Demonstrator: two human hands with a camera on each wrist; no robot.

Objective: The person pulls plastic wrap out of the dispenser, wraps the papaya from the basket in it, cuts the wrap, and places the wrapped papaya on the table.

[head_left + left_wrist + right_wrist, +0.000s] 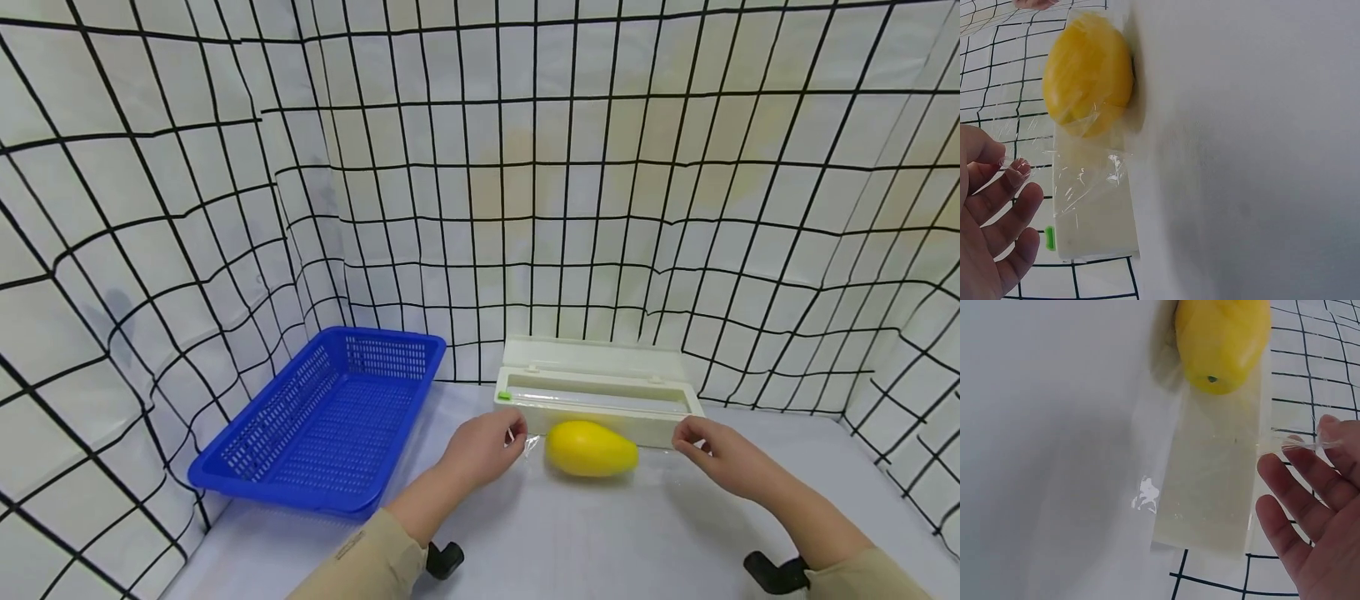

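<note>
Tan sleeves [367,562] nearest the camera, then black wrist mounts [446,561], then my hands. Clock as in the head view, 12 pointing away from me. My left hand [483,447] pinches clear film [1114,167] between thumb and forefinger, other fingers loosely bent. My right hand [720,458] pinches film the same way, thumb against fingertip.

Key relation, as I judge it: the yellow fruit [589,448] sits between my two grips, at about 3 o'clock from my left, 9 o'clock from my right. Left hand is nearer; the gap on the right is wider. Film spans between my hands; left wrist view shows it in front of part of the fruit. Whether it touches, can't tell.

Fruit lies on its side on the white table [577,542], long axis roughly 9 to 3, about in line with my grips. Blunt end at 9, narrower end just past 3, toward my right hand; right wrist view shows a dark spot [1212,379] on that end. White box [654,431], lid up, just beyond the fruit at 12. Blue basket [330,437] well off, between 9 and 10 from my left hand.
</note>
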